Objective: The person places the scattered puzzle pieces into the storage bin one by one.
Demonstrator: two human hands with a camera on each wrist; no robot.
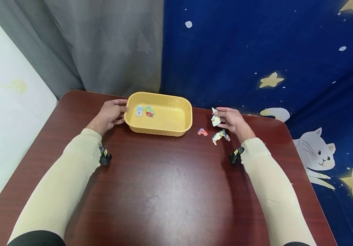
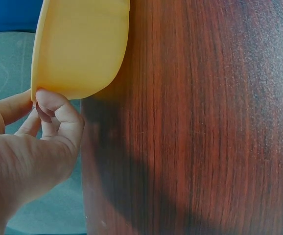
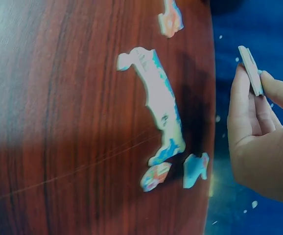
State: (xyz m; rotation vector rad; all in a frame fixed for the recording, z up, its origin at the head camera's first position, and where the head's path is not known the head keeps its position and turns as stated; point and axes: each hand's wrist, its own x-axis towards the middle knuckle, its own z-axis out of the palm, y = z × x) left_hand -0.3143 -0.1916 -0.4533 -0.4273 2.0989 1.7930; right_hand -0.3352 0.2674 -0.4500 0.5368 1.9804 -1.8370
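No text, brand or number could be read. A small dark mark was borne by the white-and-blue piece (image 1: 139, 111) to the right of the left hand (image 1: 110, 113), too small to be made out. On the long printed piece (image 3: 153, 88) beside the right hand (image 1: 232, 120), dark marks were blurred beyond reading. Yellow patches (image 1: 106, 152) were carried by the black wrist devices (image 1: 104, 160) behind both hands, illegible.

The left wrist view cuts the tray (image 2: 82, 44) off at the top. In the right wrist view the held piece (image 3: 250, 71) stands edge-on, its face hidden; another piece (image 3: 170, 22) is cut off above. Prints on the small pieces (image 1: 139, 111) inside the tray are too tiny to make out. The bench (image 1: 164, 184) runs out of the head view below.
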